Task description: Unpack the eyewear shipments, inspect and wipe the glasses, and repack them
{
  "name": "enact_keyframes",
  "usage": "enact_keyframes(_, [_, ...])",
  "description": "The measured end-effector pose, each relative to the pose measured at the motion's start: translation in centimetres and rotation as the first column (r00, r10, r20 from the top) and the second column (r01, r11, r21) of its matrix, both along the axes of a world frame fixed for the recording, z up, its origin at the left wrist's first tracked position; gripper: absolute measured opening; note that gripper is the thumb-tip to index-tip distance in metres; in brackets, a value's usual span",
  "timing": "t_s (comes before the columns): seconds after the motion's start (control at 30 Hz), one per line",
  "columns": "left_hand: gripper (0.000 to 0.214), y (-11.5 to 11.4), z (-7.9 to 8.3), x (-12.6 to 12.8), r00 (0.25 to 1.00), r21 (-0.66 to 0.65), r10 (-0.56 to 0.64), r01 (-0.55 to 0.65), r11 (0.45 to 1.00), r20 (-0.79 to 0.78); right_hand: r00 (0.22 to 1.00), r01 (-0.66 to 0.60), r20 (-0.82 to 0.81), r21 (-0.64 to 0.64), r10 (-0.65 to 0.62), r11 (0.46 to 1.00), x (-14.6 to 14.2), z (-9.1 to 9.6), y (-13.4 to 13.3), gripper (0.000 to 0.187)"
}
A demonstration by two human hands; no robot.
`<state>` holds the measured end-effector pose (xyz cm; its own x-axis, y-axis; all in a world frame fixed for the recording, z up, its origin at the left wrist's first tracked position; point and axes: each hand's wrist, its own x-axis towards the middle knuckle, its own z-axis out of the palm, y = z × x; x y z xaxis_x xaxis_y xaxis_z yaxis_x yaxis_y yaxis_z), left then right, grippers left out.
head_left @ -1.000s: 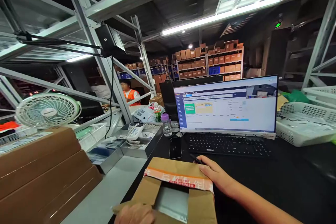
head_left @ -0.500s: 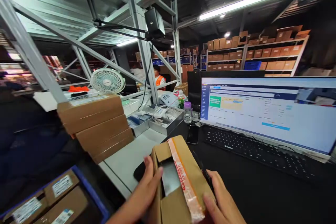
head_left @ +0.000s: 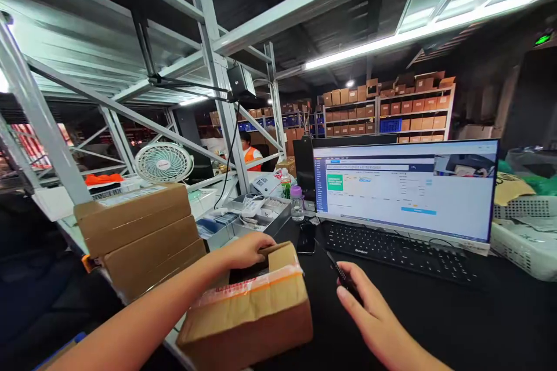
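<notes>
My left hand reaches over a brown cardboard box and is closed on its far edge by an open flap. The fingertips are partly hidden. A strip of clear tape with red print and an orange edge runs along the near top side of the box. The opening behind it looks dark. Beside the box, my right hand is closed around a slim black knife with a ridged handle, its thin tip pointing up and left toward the phone. This hand is apart from the box.
Stacked brown boxes stand at the left. Behind are a grey tray of small goods, a bottle with a purple cap and a phone. A keyboard lies before the monitor; white baskets stand at right.
The box has turned so its tape strip runs across my view. My left hand moved from its left side to its far edge. My right hand let go of the box, keeping the knife.
</notes>
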<state>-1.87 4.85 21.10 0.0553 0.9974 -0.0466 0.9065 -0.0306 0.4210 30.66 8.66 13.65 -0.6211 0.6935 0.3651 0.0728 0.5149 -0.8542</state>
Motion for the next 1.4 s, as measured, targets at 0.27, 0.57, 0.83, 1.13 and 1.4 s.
enact_keyframes(0.27, [0.045,1.1,0.5,2.2,0.998,0.104,-0.005,0.012,0.994,-0.062,0.910,-0.213,0.414,0.437,0.015,0.874,1.4,1.7,3.8,0.032])
enact_keyframes(0.57, [0.050,-7.9,-3.6,4.2,0.941,0.352,0.275,-0.194,0.916,-0.199,0.931,-0.284,0.363,0.676,0.029,0.680,-0.3,-0.8,5.0,0.039])
enact_keyframes(0.83, [0.041,-6.9,-4.3,3.5,0.968,0.593,-0.065,0.200,0.780,-0.242,0.960,-0.237,0.278,0.789,0.015,0.567,0.0,0.3,6.0,0.056])
enact_keyframes(1.13, [0.046,-4.1,-3.6,4.5,0.969,0.629,-0.035,0.186,0.755,-0.245,0.925,-0.081,0.239,0.884,-0.296,0.460,3.1,1.7,7.7,0.033])
enact_keyframes(1.4, [0.047,-3.6,-3.5,4.6,0.960,0.636,-0.025,0.204,0.744,-0.279,0.936,-0.198,0.310,0.856,-0.167,0.478,3.9,3.5,5.1,0.031])
